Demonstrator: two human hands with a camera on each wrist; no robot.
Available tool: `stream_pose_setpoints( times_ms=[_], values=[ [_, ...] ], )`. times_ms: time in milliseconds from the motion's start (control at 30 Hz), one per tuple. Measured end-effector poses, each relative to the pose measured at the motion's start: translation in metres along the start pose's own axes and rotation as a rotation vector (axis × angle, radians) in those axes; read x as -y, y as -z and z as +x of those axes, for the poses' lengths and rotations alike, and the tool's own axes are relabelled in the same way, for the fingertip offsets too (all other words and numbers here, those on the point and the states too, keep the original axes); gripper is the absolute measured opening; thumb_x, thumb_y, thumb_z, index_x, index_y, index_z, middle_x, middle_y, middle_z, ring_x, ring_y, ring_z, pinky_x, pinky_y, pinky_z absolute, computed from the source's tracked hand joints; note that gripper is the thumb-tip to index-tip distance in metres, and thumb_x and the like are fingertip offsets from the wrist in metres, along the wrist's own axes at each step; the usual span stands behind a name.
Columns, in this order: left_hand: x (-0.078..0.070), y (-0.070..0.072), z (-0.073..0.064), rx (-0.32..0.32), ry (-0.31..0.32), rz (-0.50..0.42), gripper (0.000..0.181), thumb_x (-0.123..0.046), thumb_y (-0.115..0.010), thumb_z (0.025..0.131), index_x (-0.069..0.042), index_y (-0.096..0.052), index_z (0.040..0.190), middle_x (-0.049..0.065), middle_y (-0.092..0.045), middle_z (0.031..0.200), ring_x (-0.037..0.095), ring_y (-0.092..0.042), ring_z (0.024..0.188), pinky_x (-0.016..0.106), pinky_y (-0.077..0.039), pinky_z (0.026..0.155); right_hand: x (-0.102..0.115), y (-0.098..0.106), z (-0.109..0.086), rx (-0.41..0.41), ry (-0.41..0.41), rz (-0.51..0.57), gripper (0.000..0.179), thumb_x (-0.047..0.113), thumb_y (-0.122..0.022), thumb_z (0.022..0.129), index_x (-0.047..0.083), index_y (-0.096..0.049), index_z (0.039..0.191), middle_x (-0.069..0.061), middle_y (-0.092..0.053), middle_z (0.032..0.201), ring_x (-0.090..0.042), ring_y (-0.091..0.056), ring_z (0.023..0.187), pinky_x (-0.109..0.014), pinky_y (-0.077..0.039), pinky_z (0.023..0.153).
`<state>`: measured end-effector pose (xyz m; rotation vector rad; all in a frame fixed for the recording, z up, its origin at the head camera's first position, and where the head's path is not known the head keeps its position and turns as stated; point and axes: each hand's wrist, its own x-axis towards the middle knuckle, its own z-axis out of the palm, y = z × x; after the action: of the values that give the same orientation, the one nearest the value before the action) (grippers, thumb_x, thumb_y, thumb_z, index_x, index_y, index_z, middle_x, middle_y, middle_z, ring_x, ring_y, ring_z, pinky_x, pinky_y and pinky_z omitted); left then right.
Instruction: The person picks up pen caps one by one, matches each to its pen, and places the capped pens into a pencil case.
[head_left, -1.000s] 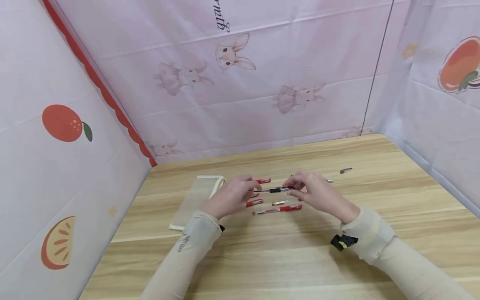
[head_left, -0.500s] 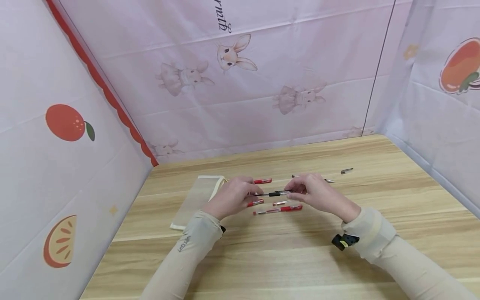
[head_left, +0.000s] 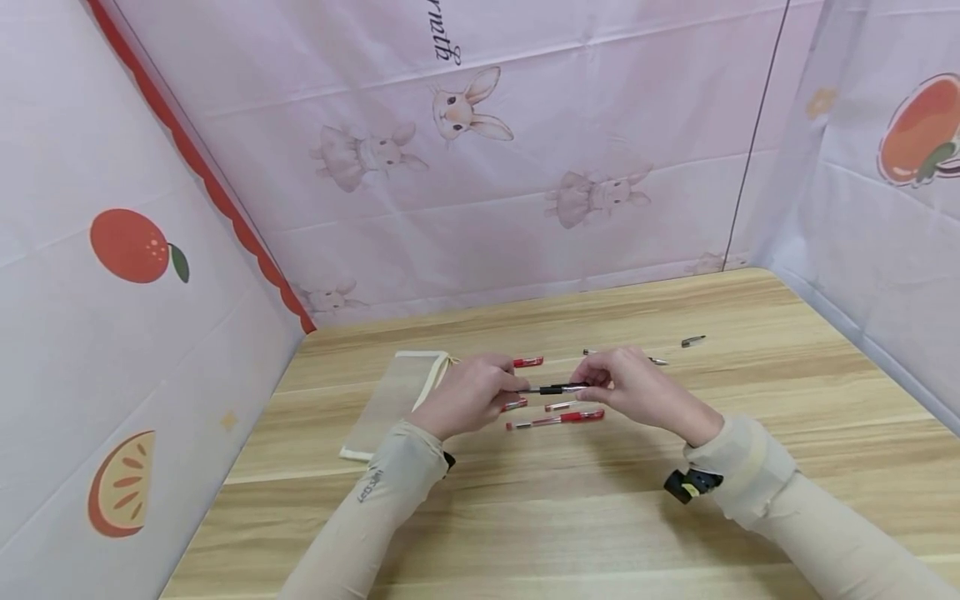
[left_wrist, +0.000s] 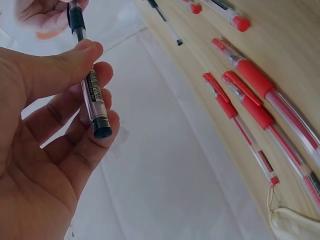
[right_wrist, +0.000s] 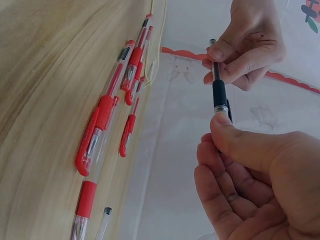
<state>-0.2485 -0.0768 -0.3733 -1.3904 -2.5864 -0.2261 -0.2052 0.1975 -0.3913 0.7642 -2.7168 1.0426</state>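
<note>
A clear-barrelled pen with a black grip (head_left: 551,389) spans level between both hands, over the table. The left hand (head_left: 468,393) pinches its barrel near the black end plug (left_wrist: 102,128), thumb on top. At the other end, the right hand (head_left: 633,390) pinches the cap end between thumb and fingers, covering most of the black cap. In the right wrist view, the pen's black grip (right_wrist: 219,93) shows between the two hands. Just below the hands lies a capped red pen (head_left: 558,419); more red pens (left_wrist: 250,102) lie beside the left hand, partly hidden by it in the head view.
A pale mesh pouch (head_left: 390,400) with a cream edge lies left, partly behind the left hand. Another black pen (head_left: 657,361) lies behind the right hand, and a small dark cap (head_left: 693,341) farther right. Printed cloth walls (head_left: 480,225) border the wooden table (head_left: 525,525).
The black pen has come slightly nearer the person. The left fingers have lowered and closed up on its barrel end; the right hand keeps its pinch on the cap end.
</note>
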Motion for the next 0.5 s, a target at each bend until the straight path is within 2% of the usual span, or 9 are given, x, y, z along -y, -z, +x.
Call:
stream_pose_setpoints(
  times_ms=[300, 500],
  values=[
    [0.0006, 0.0015, 0.0018, 0.007, -0.009, -0.079, 0.019, -0.01, -0.085, 0.092, -0.019, -0.087, 0.109, -0.005, -0.069, 0.085, 0.009, -0.051, 0.07, 0.02, -0.041, 0.061, 0.002, 0.0021, -0.0019, -0.006, 0.011, -0.001, 0.008, 0.004, -0.081, 0.094, 0.008, -0.08, 0.1, 0.002, -0.077, 0.091, -0.005, -0.066, 0.079, -0.024, -0.058, 0.071],
    [0.0025, -0.0013, 0.0016, 0.017, -0.007, -0.095, 0.019, -0.013, -0.084, 0.093, -0.019, -0.087, 0.111, -0.005, -0.073, 0.088, 0.007, -0.053, 0.07, 0.02, -0.043, 0.062, 0.001, 0.0026, -0.0023, 0.008, 0.004, 0.0, 0.008, 0.005, -0.082, 0.093, 0.009, -0.08, 0.099, 0.002, -0.077, 0.09, -0.005, -0.066, 0.077, -0.023, -0.058, 0.069]
  ],
)
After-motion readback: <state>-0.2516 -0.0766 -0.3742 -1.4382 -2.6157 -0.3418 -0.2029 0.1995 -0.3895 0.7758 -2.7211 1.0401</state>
